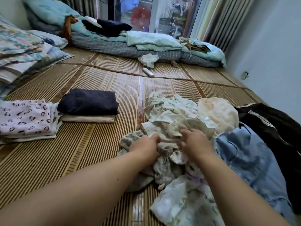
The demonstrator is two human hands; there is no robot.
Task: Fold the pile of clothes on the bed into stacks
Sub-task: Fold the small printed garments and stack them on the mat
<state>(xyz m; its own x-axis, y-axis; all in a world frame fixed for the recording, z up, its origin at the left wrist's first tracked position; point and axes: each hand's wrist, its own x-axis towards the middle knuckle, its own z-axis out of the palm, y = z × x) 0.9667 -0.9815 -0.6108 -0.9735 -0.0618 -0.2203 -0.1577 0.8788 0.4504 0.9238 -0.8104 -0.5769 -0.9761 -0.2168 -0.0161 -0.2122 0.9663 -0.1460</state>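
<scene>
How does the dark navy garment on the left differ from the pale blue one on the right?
The navy garment is folded into a neat rectangle atop a cream folded piece; the pale blue garment lies rumpled and unfolded. The navy one sits apart from the pile; the blue one is part of it, beside the right hand, which with the left hand grips a cream garment. Both rest on the bamboo mat.

Bed: clothes pile on woven mat, two stacks folded.
The left hand and right hand grip a cream garment at the pile's near side; navy-topped stack and heart-print stack sit to its left.
</scene>
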